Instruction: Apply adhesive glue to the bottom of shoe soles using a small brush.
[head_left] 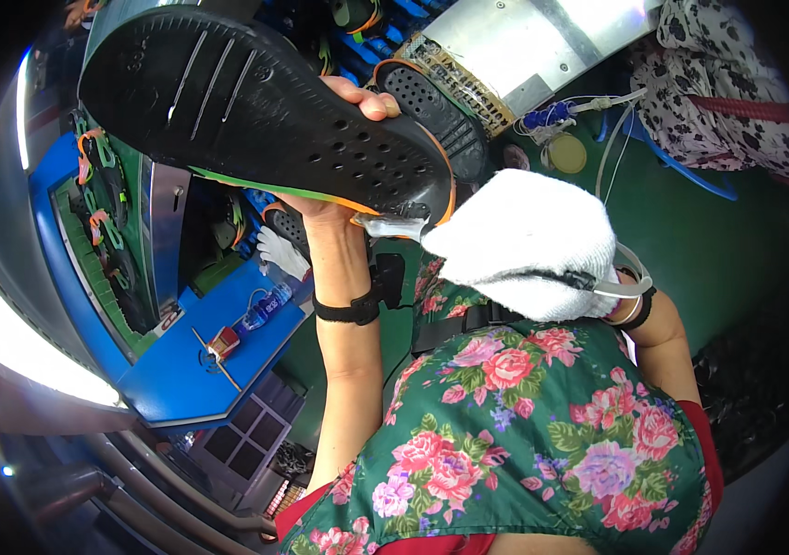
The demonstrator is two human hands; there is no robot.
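Note:
My left hand (362, 97) grips a black-bottomed shoe (274, 120) around its side, fingertips curled over the edge. The shoe's underside faces me, heel to the right, with rows of small holes and three long grooves; green and orange trim runs along its rim. A whitish translucent strip (390, 226) shows at the heel edge, and I cannot tell what it is. My right hand (533, 240) is in a white knitted glove, its fingers bunched into a point beside that strip. What it may pinch is hidden.
A second perforated black sole (436, 116) lies beyond the shoe, near a metal machine plate (542, 46). Shoes (103, 217) stand along a rack at left. A blue table (181, 379) holds a plastic bottle (265, 305), a white glove (280, 250) and a small red box (224, 342).

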